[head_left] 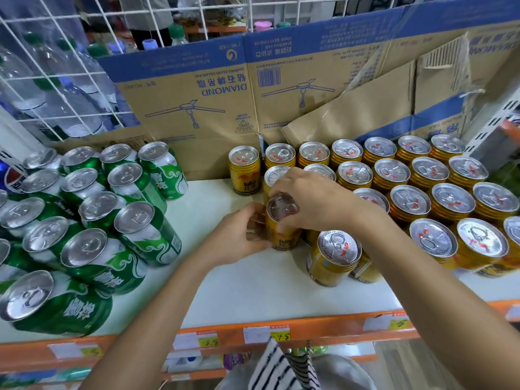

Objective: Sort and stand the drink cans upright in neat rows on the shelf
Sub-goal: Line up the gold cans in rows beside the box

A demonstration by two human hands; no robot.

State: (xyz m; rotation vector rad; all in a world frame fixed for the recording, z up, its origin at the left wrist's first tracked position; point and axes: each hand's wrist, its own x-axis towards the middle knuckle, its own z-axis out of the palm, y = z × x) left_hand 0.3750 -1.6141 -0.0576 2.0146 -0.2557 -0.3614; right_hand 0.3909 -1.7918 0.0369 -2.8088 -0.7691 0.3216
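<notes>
A gold drink can (281,223) stands upright on the white shelf (253,291) near the middle. My left hand (242,235) wraps its left side and my right hand (312,201) grips its top rim from the right. Several gold cans (427,190) stand in rows to the right, reaching back to the cardboard. One gold can (244,168) stands alone at the back. Another gold can (333,256) stands nearer the front, under my right forearm. Several green cans (118,215) stand in rows on the left.
Flattened cardboard boxes (197,88) line the back of the shelf. A white wire grid (56,80) with plastic bottles behind it rises at the left. An orange shelf edge (253,330) with price tags runs along the front. A blue can (12,178) shows at the far left.
</notes>
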